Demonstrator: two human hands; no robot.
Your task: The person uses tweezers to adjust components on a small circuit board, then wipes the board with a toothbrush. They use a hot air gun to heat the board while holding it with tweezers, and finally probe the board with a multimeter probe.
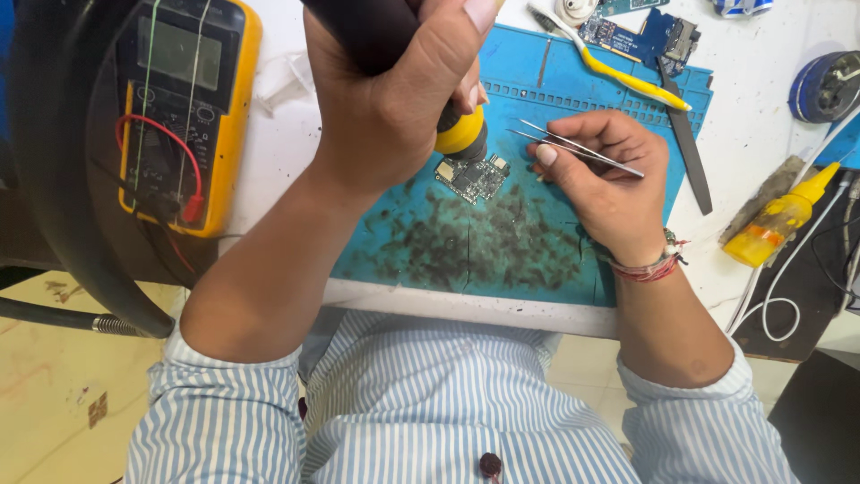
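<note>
A small dark circuit board [473, 177] lies on a stained blue work mat [502, 242]. My left hand [394, 90] grips a black tool with a yellow collar [461, 133], whose lower end hovers just above the board's upper edge. My right hand [609, 179] rests on the mat to the right of the board and pinches thin metal tweezers [578, 148]. The tweezer tips point left toward the tool's end, a little above the board.
A yellow multimeter [184, 108] with red leads sits at the left. A yellow-handled brush [627, 79], a flat dark blade [688, 148] and a blue circuit board [640, 34] lie at the mat's far edge. A yellow squeeze bottle [778, 220] and white cables [779, 287] sit at the right.
</note>
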